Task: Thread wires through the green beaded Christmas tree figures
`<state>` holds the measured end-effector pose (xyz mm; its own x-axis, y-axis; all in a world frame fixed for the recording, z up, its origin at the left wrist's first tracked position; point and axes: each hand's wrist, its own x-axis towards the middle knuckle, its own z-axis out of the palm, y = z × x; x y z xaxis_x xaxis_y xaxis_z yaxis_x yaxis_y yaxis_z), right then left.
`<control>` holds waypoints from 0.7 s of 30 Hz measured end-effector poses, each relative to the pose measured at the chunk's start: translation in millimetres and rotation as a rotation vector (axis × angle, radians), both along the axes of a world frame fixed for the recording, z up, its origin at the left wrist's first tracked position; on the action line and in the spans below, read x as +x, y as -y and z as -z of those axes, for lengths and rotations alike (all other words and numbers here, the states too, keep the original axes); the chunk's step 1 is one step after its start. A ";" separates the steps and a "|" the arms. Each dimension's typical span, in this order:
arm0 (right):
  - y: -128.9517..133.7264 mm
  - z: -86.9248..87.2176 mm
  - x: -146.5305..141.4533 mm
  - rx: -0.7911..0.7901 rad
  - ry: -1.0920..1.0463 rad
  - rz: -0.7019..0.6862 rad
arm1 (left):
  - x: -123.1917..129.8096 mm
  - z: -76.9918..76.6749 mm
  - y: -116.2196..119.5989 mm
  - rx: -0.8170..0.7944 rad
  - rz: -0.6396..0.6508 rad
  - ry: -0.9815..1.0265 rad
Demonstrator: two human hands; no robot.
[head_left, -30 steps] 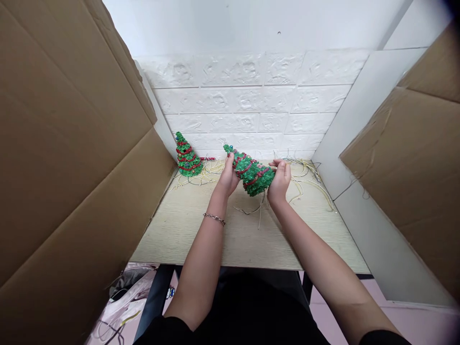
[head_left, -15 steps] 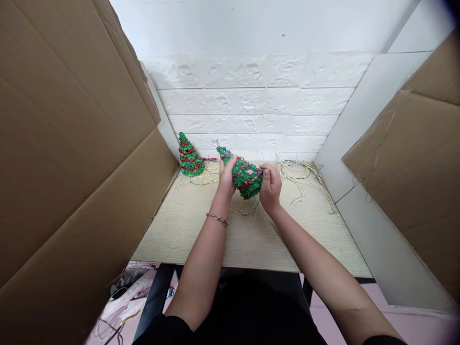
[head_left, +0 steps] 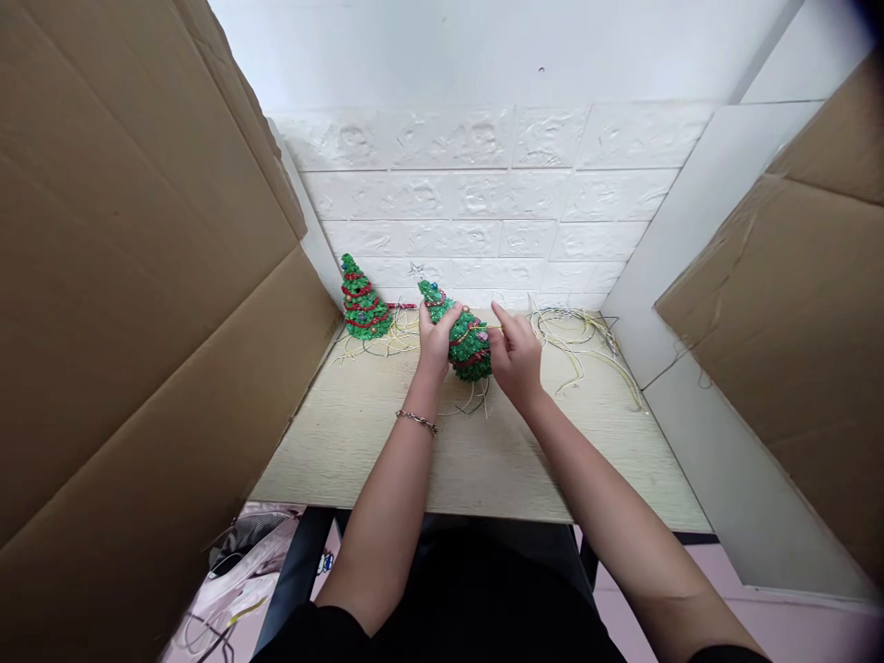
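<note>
A small green Christmas tree (head_left: 471, 354) with a silver star on top, red garland and coloured ornaments leans to the left above the table. My left hand (head_left: 436, 341) is wrapped round its left side, thumb across the front. At the tree's right side, my right hand (head_left: 517, 354) pinches a thin yellow strand (head_left: 492, 327) that runs to the tree, with the index finger lifted and pointing up. Loose pale and dark wire ends (head_left: 476, 398) show below the tree's base. A second decorated tree (head_left: 365, 299) stands upright at the back left.
Tangled yellow, white and dark wires (head_left: 580, 336) lie at the back right of the table (head_left: 552, 470). More wires and a red stick-like item (head_left: 401, 306) are beside the standing tree. Cardboard (head_left: 152, 276) walls the left, another sheet (head_left: 780, 304) the right; white brick-patterned panelling closes the back.
The held tree has turned a little more upright in my left hand. My right hand's index finger has lifted away, and a yellow strand now shows between that hand and the tree.
</note>
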<state>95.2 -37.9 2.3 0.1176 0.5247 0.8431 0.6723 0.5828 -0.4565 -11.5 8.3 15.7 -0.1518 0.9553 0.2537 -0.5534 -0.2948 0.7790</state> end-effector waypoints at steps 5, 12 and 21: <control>5.1 -1.2 -6.0 -0.014 0.094 -0.052 | 0.2 -0.6 -1.0 0.024 -0.008 0.019; 0.6 -0.4 -5.3 0.043 -0.015 -0.095 | 1.8 -1.7 0.5 0.024 -0.022 0.016; 0.5 -1.3 -3.1 0.024 -0.015 -0.010 | 1.2 3.1 -3.3 0.033 -0.038 -0.004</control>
<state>92.1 -38.4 3.6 0.1250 0.5057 0.8536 0.6593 0.6006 -0.4524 -10.3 11.6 12.6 -0.1868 0.9399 0.2859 -0.5383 -0.3414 0.7705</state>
